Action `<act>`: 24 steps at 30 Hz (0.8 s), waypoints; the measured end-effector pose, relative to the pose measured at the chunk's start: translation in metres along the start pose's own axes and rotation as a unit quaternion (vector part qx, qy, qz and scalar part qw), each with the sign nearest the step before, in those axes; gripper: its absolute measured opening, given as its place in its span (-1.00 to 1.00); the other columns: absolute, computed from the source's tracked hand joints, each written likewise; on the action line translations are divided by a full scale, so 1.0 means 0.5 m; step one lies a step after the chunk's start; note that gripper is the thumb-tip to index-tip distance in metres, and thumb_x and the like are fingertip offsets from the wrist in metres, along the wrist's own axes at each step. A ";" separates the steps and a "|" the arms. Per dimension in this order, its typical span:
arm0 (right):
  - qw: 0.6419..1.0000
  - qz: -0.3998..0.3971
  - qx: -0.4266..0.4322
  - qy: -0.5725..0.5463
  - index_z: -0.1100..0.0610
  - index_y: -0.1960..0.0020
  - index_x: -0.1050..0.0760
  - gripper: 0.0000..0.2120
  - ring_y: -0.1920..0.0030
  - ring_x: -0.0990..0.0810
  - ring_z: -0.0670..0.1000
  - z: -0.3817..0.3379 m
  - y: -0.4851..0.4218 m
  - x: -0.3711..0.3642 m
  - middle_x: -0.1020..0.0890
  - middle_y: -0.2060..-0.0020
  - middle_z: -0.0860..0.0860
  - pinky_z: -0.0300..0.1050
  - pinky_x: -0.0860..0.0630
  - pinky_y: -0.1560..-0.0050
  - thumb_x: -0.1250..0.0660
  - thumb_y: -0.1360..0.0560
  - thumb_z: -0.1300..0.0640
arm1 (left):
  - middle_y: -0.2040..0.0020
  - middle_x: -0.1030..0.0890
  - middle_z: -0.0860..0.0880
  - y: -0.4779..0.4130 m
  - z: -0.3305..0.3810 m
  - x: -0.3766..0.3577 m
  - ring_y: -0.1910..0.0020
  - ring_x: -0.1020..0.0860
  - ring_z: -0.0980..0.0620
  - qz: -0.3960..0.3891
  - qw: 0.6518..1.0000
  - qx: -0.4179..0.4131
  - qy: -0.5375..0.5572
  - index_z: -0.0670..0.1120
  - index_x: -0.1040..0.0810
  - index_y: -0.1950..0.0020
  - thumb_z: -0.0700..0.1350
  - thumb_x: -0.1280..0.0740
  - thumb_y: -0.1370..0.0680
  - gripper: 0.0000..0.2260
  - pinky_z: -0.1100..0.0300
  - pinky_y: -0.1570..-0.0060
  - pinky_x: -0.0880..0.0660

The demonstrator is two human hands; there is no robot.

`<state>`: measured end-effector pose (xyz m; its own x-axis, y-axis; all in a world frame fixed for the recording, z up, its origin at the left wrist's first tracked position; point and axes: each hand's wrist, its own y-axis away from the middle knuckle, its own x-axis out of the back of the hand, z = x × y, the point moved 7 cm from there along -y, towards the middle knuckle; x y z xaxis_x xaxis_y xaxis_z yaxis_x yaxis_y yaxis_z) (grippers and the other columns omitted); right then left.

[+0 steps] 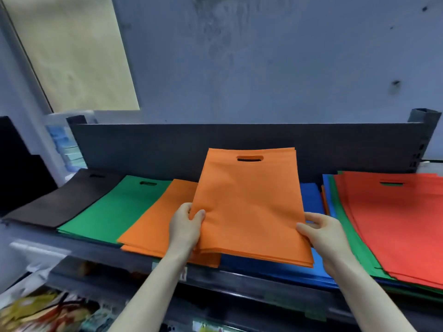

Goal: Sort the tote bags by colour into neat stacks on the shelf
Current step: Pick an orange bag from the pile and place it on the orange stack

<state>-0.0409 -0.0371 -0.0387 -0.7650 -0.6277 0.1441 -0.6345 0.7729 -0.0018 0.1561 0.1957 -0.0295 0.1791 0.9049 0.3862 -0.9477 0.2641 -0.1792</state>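
A bundle of orange tote bags point(249, 207) is held up off the shelf point(239, 281) between both hands, with its handle cut-out pointing toward the shelf's back panel point(143, 144) and its layered bottom edges toward the front edge. The left hand point(185, 226) grips the bundle's lower left side, thumb curled on top and fingers hidden beneath. The right hand point(323, 236) grips the lower right side in the same way, thumb pressed on the upper face and fingers under the fabric. The bundle sits near the middle of the shelf, tilted up at the back.

Its left part overlaps the orange stack point(158, 219), which lies flat just under the left hand and reaches the front edge. Its right part covers much of the blue stack point(309, 200), which shows beyond and below the right hand.

Left of the orange stack and touching it lies the green stack point(115, 207), and beyond that the black stack point(60, 202) at the shelf's left end. At the right end sits a mixed pile point(395, 224), red on top, with green, blue and orange edges fanning out beneath it.
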 end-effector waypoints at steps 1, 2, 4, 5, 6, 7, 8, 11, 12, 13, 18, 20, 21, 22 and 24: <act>1.000 0.005 0.001 -0.008 -0.02 0.16 -0.58 -0.69 0.21 -0.68 0.01 -0.005 0.007 -0.021 -0.70 0.23 0.01 -0.10 -0.56 0.22 -0.29 -0.46 0.40 | 0.07 -0.57 0.09 -0.011 -0.012 0.018 0.04 -0.54 0.04 0.004 1.000 -0.001 -0.006 -0.01 -0.54 -0.04 -0.07 -0.29 -0.59 -0.93 0.10 0.08 -0.50; 1.000 0.010 0.003 -0.013 -0.02 0.15 -0.57 -0.70 0.18 -0.68 0.04 -0.009 0.013 -0.043 -0.69 0.20 0.03 -0.07 -0.57 0.18 -0.30 -0.47 0.39 | 0.08 -0.56 0.12 -0.022 -0.024 0.037 0.02 -0.53 0.05 0.007 1.000 -0.001 -0.009 -0.01 -0.54 -0.04 -0.06 -0.30 -0.59 -0.93 0.08 0.04 -0.51; 0.999 0.031 0.009 -0.021 0.04 0.10 -0.58 -0.75 0.16 -0.67 0.05 -0.018 0.023 -0.084 -0.68 0.20 0.01 -0.02 -0.58 0.12 -0.32 -0.47 0.39 | 0.10 -0.56 0.17 -0.044 -0.045 0.072 0.00 -0.53 0.07 0.011 1.000 -0.001 -0.016 0.03 -0.54 -0.02 -0.05 -0.29 -0.59 -0.95 0.06 -0.02 -0.53; 0.999 0.044 0.012 -0.020 0.06 0.07 -0.59 -0.76 0.17 -0.67 0.04 -0.023 0.028 -0.103 -0.67 0.22 -0.01 0.00 -0.59 0.10 -0.32 -0.47 0.39 | 0.09 -0.58 0.16 -0.055 -0.055 0.089 -0.01 -0.54 0.06 0.012 1.000 -0.004 -0.019 0.04 -0.55 -0.01 -0.05 -0.28 -0.60 -0.94 0.05 -0.02 -0.53; 0.998 0.057 0.015 -0.018 0.05 0.08 -0.59 -0.75 0.17 -0.66 0.04 -0.026 0.032 -0.122 -0.67 0.23 -0.02 0.02 -0.59 0.07 -0.33 -0.46 0.38 | 0.09 -0.59 0.16 -0.063 -0.062 0.105 -0.01 -0.56 0.05 0.014 1.000 -0.009 -0.017 0.04 -0.55 -0.01 -0.07 -0.26 -0.61 -0.92 0.06 -0.01 -0.53; 0.997 0.068 0.017 -0.017 0.01 0.11 -0.58 -0.73 0.17 -0.66 0.04 -0.028 0.037 -0.140 -0.66 0.25 -0.04 0.03 -0.58 0.06 -0.33 -0.46 0.38 | 0.10 -0.58 0.18 -0.069 -0.071 0.121 0.01 -0.57 0.06 0.016 1.000 -0.012 -0.012 0.04 -0.56 -0.01 -0.09 -0.25 -0.62 -0.90 0.10 0.02 -0.52; 0.997 0.080 0.019 -0.013 -0.03 0.14 -0.55 -0.72 0.17 -0.65 0.04 -0.029 0.043 -0.159 -0.65 0.26 -0.07 0.04 -0.58 0.04 -0.34 -0.46 0.37 | 0.10 -0.58 0.20 -0.072 -0.080 0.139 0.02 -0.56 0.07 0.020 1.000 -0.013 -0.008 0.03 -0.58 -0.04 -0.12 -0.24 -0.62 -0.87 0.13 0.04 -0.50; 0.994 0.104 0.021 0.005 0.00 0.05 -0.57 -0.76 0.13 -0.65 0.02 -0.021 0.063 -0.219 -0.64 0.25 -0.12 0.06 -0.57 -0.03 -0.35 -0.46 0.34 | 0.00 -0.59 0.14 -0.085 -0.124 0.197 -0.07 -0.56 0.02 0.051 0.999 -0.003 -0.019 -0.09 -0.61 -0.18 -0.13 -0.27 -0.61 -0.80 0.08 -0.10 -0.50; 0.994 0.110 0.020 0.011 0.02 0.02 -0.58 -0.76 0.11 -0.65 0.00 -0.017 0.069 -0.240 -0.64 0.25 -0.13 0.06 -0.57 -0.04 -0.35 -0.46 0.33 | -0.04 -0.60 0.11 -0.093 -0.139 0.217 -0.10 -0.55 0.00 0.061 0.998 0.004 -0.029 -0.09 -0.61 -0.20 -0.11 -0.28 -0.60 -0.78 0.05 -0.14 -0.51; 0.993 0.114 0.019 0.019 0.04 -0.01 -0.60 -0.76 0.10 -0.65 -0.01 -0.014 0.074 -0.261 -0.64 0.24 -0.13 0.05 -0.56 -0.05 -0.35 -0.46 0.33 | -0.05 -0.61 0.09 -0.102 -0.151 0.235 -0.10 -0.56 0.00 0.068 0.997 0.007 -0.037 -0.09 -0.61 -0.19 -0.09 -0.29 -0.59 -0.78 0.04 -0.13 -0.51; 0.988 0.138 0.023 0.060 0.15 -0.11 -0.61 -0.75 0.05 -0.64 0.00 -0.009 0.076 -0.346 -0.69 0.07 0.04 0.04 -0.56 -0.10 -0.36 -0.45 0.32 | -0.03 -0.62 0.05 -0.152 -0.177 0.293 0.02 -0.51 0.06 0.073 0.995 -0.012 -0.070 -0.08 -0.61 -0.19 -0.09 -0.30 -0.59 -0.79 0.18 0.04 -0.44; 0.986 0.145 0.023 0.083 0.17 -0.14 -0.60 -0.74 0.02 -0.64 0.01 -0.010 0.072 -0.371 -0.68 0.03 0.07 0.02 -0.54 -0.11 -0.36 -0.46 0.31 | -0.09 -0.63 0.01 -0.171 -0.187 0.306 -0.03 -0.54 0.02 0.065 0.994 -0.008 -0.087 -0.08 -0.60 -0.20 -0.09 -0.29 -0.60 -0.78 0.15 0.03 -0.48; 0.984 0.149 0.021 0.093 0.18 -0.15 -0.59 -0.73 0.00 -0.63 0.01 -0.010 0.070 -0.381 -0.68 0.01 0.07 0.01 -0.54 -0.13 -0.37 -0.46 0.30 | -0.10 -0.64 0.01 -0.180 -0.192 0.311 -0.05 -0.56 0.00 0.059 0.994 -0.006 -0.094 -0.08 -0.60 -0.20 -0.09 -0.29 -0.60 -0.78 0.13 0.01 -0.50; 0.983 0.154 0.018 0.102 0.18 -0.17 -0.59 -0.72 -0.02 -0.63 0.02 -0.011 0.067 -0.390 -0.67 0.00 0.06 0.00 -0.53 -0.13 -0.37 -0.46 0.29 | -0.10 -0.64 0.00 -0.190 -0.197 0.315 -0.07 -0.56 -0.02 0.053 0.994 -0.006 -0.098 -0.08 -0.61 -0.21 -0.09 -0.29 -0.60 -0.77 0.11 -0.01 -0.52; 0.980 0.164 0.014 0.113 0.17 -0.17 -0.58 -0.72 -0.04 -0.63 0.02 -0.011 0.060 -0.405 -0.67 -0.02 0.07 -0.01 -0.53 -0.13 -0.37 -0.46 0.27 | -0.10 -0.64 0.01 -0.210 -0.204 0.319 -0.05 -0.56 -0.01 0.042 0.993 -0.010 -0.107 -0.07 -0.61 -0.20 -0.09 -0.29 -0.60 -0.78 0.11 0.01 -0.52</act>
<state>0.0956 0.1135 -0.0626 -0.8862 -0.3065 0.3473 -0.3635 0.9250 -0.1111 0.3112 0.3466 -0.0413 0.0383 0.8330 0.5520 -0.9512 0.1997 -0.2354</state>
